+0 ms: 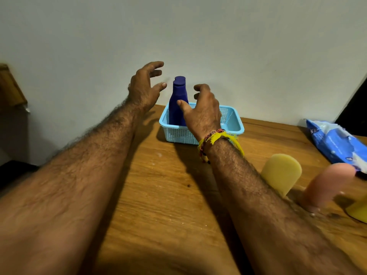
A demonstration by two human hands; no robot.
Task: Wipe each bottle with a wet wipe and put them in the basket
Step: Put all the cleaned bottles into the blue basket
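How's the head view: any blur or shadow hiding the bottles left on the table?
Head view: the blue bottle in the basket is sharp; the yellow bottle and pink bottle near the right edge are soft and stretched; forearm shadows darken the table.

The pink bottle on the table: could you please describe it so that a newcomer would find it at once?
Start at the wooden table and look along its right side, nearer than the blue wipes packet. The pink bottle stands there between two yellow bottles. It is the only pink one, and it is outside the light blue basket, which holds a dark blue bottle.
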